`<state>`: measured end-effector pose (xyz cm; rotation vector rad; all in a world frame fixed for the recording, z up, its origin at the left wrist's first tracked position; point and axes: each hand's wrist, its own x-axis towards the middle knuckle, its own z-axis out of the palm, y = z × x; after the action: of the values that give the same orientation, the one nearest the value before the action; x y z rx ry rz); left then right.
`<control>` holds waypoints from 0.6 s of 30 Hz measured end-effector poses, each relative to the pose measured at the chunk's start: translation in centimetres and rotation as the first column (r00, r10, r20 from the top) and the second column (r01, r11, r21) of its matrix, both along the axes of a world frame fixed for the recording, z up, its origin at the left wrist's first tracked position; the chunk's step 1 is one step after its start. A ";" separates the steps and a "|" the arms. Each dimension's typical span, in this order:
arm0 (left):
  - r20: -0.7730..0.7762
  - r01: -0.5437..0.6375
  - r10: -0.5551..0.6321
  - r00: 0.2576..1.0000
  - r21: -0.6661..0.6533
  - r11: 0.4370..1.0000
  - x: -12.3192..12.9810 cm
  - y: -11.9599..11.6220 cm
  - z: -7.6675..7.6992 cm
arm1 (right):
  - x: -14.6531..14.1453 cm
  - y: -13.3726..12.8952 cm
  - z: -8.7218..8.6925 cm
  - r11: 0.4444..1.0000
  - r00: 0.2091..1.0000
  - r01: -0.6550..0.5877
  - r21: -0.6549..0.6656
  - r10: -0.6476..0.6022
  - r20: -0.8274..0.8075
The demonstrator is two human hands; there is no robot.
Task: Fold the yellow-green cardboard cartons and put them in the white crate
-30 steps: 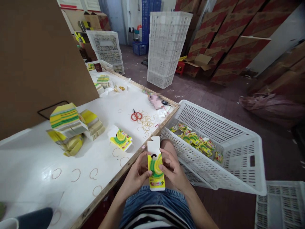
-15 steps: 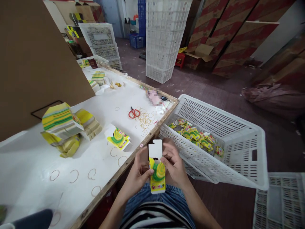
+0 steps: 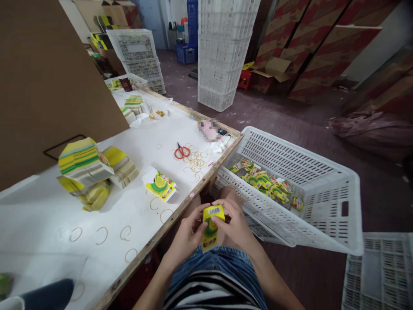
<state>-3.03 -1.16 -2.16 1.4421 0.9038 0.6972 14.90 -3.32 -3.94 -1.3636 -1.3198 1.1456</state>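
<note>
A small yellow and green carton [image 3: 210, 234] is held above my lap, its barcoded top panel facing up. My left hand [image 3: 192, 227] grips its left side, thumb on the front face. On the other side my right hand [image 3: 232, 219] grips it near the top, thumb pressed on the upper front. Fingers behind the carton are partly hidden. To the left on the white table [image 3: 129, 202] lie a few flat cartons [image 3: 160, 185] of the same print. Beyond them sit bundled stacks of flat cartons [image 3: 84, 161].
A white plastic crate [image 3: 329, 211] holding many small yellow packs [image 3: 267, 183] stands at my right. Red-handled scissors [image 3: 182, 151] and loose rubber bands [image 3: 197, 160] lie on the table. A tall stack of white crates [image 3: 226, 51] stands behind; a brown board [image 3: 51, 86] rises at left.
The carton's white top flap, upright before, is now folded down, so the barcoded panel shows. Both hands have closed in around the carton's top.
</note>
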 end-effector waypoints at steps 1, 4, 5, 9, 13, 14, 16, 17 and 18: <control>0.007 0.011 -0.011 1.000 -0.008 1.000 0.0 0.0 0.0 | -0.1 0.0 0.0 1.000 0.999 0.010 -0.004 -0.010 0.036; 0.111 0.019 -0.010 0.994 -0.077 0.997 0.0 0.1 0.1 | -0.3 0.0 0.4 0.999 0.988 0.044 -0.006 -0.042 0.146; 0.158 0.016 0.000 0.987 -0.104 0.994 0.0 0.1 0.1 | -0.4 -0.1 0.5 0.998 0.984 0.055 0.003 -0.054 0.170; 0.246 -0.005 0.049 0.968 -0.175 0.984 0.1 0.3 0.3 | -0.6 -0.3 0.7 0.995 0.980 0.076 0.070 -0.087 0.180; 0.243 -0.010 0.067 0.968 -0.228 0.974 0.1 0.2 0.6 | -0.1 -0.3 0.4 0.983 0.976 0.127 0.136 -0.148 0.159; 0.240 -0.013 0.070 0.968 -0.234 0.972 0.1 0.1 0.6 | -0.1 -0.3 0.3 0.980 0.979 0.141 0.141 -0.159 0.130; 0.233 -0.016 0.071 0.970 -0.231 0.973 0.3 -0.1 0.6 | -0.1 -0.3 0.2 0.982 0.989 0.146 0.121 -0.149 0.016; 0.228 -0.013 0.065 0.971 -0.223 0.975 0.4 -0.2 0.5 | -0.2 -0.4 0.1 0.986 0.990 0.137 0.098 -0.132 -0.056; 0.223 -0.008 0.057 0.973 -0.212 0.977 0.6 -0.2 0.5 | -0.3 -0.4 0.0 0.989 0.986 0.127 0.072 -0.118 -0.120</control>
<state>-2.43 -1.38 -1.67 1.1367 0.7975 0.7519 14.64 -3.68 -3.94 -1.2829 -1.1702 1.0616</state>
